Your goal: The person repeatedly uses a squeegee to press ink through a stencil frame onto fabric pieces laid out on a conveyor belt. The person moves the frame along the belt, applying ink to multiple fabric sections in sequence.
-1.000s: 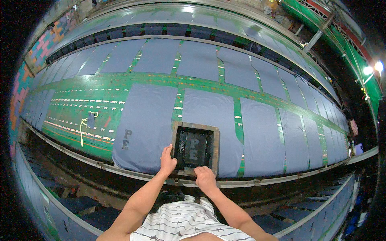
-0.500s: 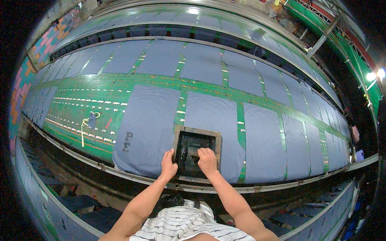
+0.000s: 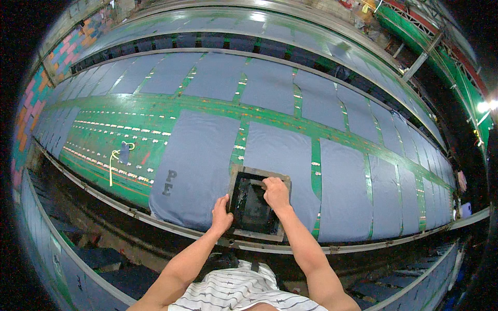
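Observation:
A small screen-printing frame (image 3: 257, 171) with a worn, brownish rim and black ink inside lies on a blue-grey fabric panel (image 3: 280, 147) at the table's near edge. My left hand (image 3: 222, 215) grips the frame's left side, fingers bent over the rim. Over the frame's far right part, my right hand (image 3: 277, 193) is closed on a dark squeegee (image 3: 255, 182), mostly hidden by the fingers and hard to tell from the black ink. Left of the frame, another fabric panel (image 3: 194, 150) bears dark printed marks (image 3: 169, 182).
More blue-grey panels (image 3: 340, 181) lie in two rows along the long green table (image 3: 111, 106). A small dark piece with a yellow cord (image 3: 124, 153) rests at the left. A metal rail (image 3: 353, 248) borders the near edge. Lower racks (image 3: 78, 264) stand beside me.
My right hand has moved away from me and slightly right inside the frame, with the squeegee. My left hand stays at the frame's left side. The whole view has shifted slightly.

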Available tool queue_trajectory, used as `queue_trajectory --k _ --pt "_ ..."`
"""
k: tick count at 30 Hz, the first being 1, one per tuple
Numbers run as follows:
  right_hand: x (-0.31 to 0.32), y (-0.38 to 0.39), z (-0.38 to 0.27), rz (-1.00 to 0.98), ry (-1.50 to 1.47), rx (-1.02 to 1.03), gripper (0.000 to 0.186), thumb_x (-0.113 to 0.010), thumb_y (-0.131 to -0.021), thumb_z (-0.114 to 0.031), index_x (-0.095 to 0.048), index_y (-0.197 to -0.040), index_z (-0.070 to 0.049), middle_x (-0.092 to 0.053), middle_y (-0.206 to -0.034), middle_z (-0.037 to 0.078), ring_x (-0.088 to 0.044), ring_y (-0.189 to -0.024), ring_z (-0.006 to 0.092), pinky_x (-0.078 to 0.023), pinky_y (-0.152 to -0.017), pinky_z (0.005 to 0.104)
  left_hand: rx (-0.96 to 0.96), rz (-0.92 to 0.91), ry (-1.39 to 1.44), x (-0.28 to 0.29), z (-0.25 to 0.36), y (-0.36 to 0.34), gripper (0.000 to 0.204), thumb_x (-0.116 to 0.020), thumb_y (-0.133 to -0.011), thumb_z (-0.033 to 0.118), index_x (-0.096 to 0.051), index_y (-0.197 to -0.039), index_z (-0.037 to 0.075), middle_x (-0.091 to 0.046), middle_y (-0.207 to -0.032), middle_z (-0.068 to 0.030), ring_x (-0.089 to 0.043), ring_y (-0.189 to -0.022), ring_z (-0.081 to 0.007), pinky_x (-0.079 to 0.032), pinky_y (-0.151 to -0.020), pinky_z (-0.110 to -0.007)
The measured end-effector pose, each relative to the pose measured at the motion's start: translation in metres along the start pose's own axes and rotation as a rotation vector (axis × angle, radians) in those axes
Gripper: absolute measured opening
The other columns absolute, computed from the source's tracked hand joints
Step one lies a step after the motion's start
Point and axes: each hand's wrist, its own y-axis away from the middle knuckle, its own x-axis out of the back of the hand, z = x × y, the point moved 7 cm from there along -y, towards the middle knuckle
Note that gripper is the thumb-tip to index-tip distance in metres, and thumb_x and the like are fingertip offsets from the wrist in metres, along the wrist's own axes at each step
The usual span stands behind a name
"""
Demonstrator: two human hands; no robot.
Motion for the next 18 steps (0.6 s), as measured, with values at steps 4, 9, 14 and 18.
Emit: queue_trajectory --k 4,9,14,18 --pt "-0.012 -0.013 0.017 0.01 -0.017 -0.027 0.029 -0.066 -0.07 -0.003 -0.07 -0.099 -0.005 -0.067 -0.096 0.014 -0.063 -0.096 0.0329 -0.053 -0.086 0.0432 -0.008 -0.005 -0.027 -0.003 0.001 -0.001 0.071 -0.057 -0.073 -0.006 -0.046 -0.143 0.002 -0.05 -0.138 -0.0146 -0.045 -0.133 -0.0374 -0.037 -0.109 -0.048" --pt "-0.018 -0.006 0.015 0.004 -0.036 -0.068 0.024 -0.066 -0.068 -0.002 -0.069 -0.092 -0.005 -0.066 -0.091 0.014 -0.063 -0.092 0.034 -0.054 -0.083 0.0446 -0.018 -0.002 -0.033 -0.006 -0.004 -0.001 0.072 -0.058 -0.073 -0.006 -0.045 -0.144 0.003 -0.05 -0.138 -0.0146 -0.045 -0.133 -0.0372 -0.037 -0.109 -0.049" --pt "-0.01 0.043 -0.016 -0.034 -0.036 -0.06 0.022 -0.066 -0.068 -0.003 -0.066 -0.09 -0.004 -0.065 -0.094 0.014 -0.061 -0.092 0.034 -0.053 -0.079 0.0466 -0.043 0.022 -0.026 -0.004 -0.003 0.0 0.073 -0.059 -0.074 -0.006 -0.044 -0.145 0.003 -0.05 -0.139 -0.0146 -0.044 -0.134 -0.0364 -0.036 -0.11 -0.048" --pt "0.006 0.093 -0.052 -0.006 -0.1 -0.047 0.028 -0.06 -0.071 0.003 -0.068 -0.097 0.0 -0.068 -0.101 0.015 -0.062 -0.096 0.0351 -0.052 -0.085 0.0448 -0.035 -0.006 -0.017 -0.004 -0.004 -0.001 0.074 -0.059 -0.074 -0.005 -0.044 -0.146 0.004 -0.049 -0.141 -0.0144 -0.044 -0.135 -0.0358 -0.036 -0.11 -0.048"
